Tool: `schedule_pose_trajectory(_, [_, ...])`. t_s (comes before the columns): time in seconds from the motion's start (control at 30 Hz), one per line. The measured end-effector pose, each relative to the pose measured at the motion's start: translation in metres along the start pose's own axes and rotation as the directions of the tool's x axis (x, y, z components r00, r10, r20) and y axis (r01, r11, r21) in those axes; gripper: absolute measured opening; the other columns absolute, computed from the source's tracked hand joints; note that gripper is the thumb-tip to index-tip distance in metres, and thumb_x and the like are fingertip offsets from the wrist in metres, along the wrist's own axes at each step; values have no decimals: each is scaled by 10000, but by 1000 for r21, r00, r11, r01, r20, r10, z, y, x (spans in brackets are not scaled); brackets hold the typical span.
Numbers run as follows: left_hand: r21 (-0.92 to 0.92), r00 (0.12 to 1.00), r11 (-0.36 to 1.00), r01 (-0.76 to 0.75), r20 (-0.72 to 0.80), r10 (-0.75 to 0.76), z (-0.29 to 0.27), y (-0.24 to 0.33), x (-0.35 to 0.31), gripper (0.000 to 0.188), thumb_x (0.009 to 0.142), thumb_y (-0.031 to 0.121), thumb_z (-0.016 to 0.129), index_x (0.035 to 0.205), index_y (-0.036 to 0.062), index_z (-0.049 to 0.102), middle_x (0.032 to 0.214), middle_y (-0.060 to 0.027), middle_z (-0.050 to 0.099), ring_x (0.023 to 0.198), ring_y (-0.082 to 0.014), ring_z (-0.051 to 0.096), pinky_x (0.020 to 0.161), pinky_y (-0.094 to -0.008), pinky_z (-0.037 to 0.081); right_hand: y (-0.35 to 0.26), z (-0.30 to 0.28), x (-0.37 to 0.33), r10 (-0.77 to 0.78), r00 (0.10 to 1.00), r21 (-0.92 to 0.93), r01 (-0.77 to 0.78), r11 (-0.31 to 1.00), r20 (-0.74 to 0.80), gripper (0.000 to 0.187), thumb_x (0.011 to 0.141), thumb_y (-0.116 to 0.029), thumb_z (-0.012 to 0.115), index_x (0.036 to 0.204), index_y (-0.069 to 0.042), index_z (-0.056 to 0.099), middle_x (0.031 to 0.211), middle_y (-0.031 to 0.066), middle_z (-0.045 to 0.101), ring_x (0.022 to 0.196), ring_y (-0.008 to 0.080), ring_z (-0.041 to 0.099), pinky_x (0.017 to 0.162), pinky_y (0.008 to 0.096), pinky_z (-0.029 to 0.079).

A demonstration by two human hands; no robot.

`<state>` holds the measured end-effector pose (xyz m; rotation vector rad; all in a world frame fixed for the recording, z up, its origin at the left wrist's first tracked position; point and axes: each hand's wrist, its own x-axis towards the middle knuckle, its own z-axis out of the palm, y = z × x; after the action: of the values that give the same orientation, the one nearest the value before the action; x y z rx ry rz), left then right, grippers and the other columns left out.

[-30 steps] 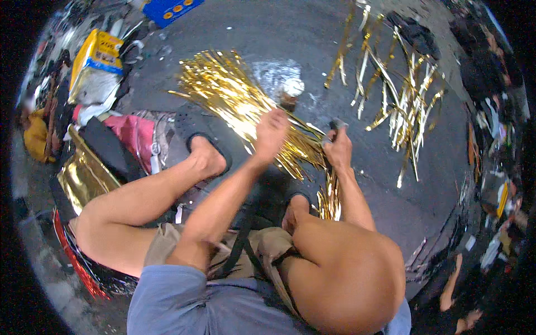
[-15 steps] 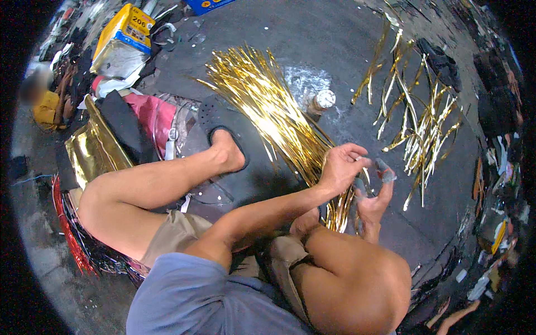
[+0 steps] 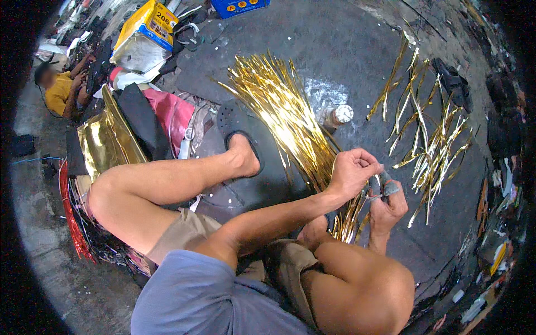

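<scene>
A long bundle of shiny gold foil strips [image 3: 282, 114] lies on the dark floor, its near end passing behind my left wrist and out between my legs. Over that near end my left hand [image 3: 353, 174] is closed in a pinch, thumb against forefinger. My right hand [image 3: 388, 212] meets it from the right, its grey-wrapped thumb and fingertip pressed together. The fingertips of both hands nearly touch. Whatever is pinched between them is too small to make out. Several looser gold strips [image 3: 432, 148] are spread on the floor to the right.
A white-topped cylindrical container [image 3: 341, 114] stands beside a whitish floor stain. Near the loose strips lies a black sandal [image 3: 455, 84]. Gold sheet [image 3: 109, 137], pink material [image 3: 170, 109] and a yellow package [image 3: 146, 30] are at left. A person in yellow [image 3: 58, 92] sits at far left.
My right thumb and finger, apart before, have closed together, and both hands have drawn closer. The whole scene has shifted right and down in the view; the person at far left shows more.
</scene>
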<state>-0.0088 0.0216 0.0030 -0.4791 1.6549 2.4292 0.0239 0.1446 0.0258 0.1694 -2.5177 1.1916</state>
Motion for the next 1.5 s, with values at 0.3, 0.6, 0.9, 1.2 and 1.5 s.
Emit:
schedule_pose_trajectory(0.3, [-431, 978, 878, 207, 86, -189, -3, -3, 2, 135, 891, 98, 700, 977, -5, 713, 848, -30, 682, 733, -85, 596, 662, -260, 502, -3, 17, 13, -116, 990, 13, 117, 993, -75, 189, 710, 24, 739, 889, 32, 678, 755, 102, 623, 645, 194, 585, 587, 310, 463])
schedule_pose_trajectory(0.6, [-366, 997, 930, -8, -71, -19, -37, 36, 32, 55, 839, 52, 737, 843, 40, 684, 759, -9, 649, 664, -76, 545, 634, -227, 440, -24, 25, 27, -270, 954, 67, 264, 962, 130, 304, 584, -61, 706, 882, -12, 677, 741, 124, 629, 571, 285, 622, 517, 371, 496])
schedule_pose_trajectory(0.9, [-329, 953, 934, -139, -301, 36, -101, 77, 78, 70, 830, 34, 728, 849, 26, 661, 748, -39, 638, 632, -110, 545, 598, -241, 437, -26, 33, 2, -399, 892, 191, 362, 912, 215, 194, 617, -53, 750, 773, 3, 649, 663, 112, 593, 516, 247, 573, 470, 337, 439])
schedule_pose_trajectory(1.2, [-366, 882, 882, -295, -459, 105, -202, 105, 162, 114, 828, 24, 736, 773, 34, 636, 677, -42, 587, 543, -131, 521, 484, -268, 420, -8, 15, -26, -465, 853, 269, 403, 875, 238, 213, 601, -75, 771, 742, -3, 629, 636, 107, 585, 496, 244, 577, 452, 334, 441])
schedule_pose_trajectory(1.5, [-166, 744, 964, -208, -667, 45, -295, 118, 222, 184, 815, 53, 756, 910, 0, 608, 796, -94, 623, 684, -239, 617, 609, -386, 507, 29, -28, -61, -351, 842, 305, 236, 922, 410, 356, 617, -192, 813, 908, -15, 708, 797, 122, 692, 678, 297, 696, 572, 361, 548])
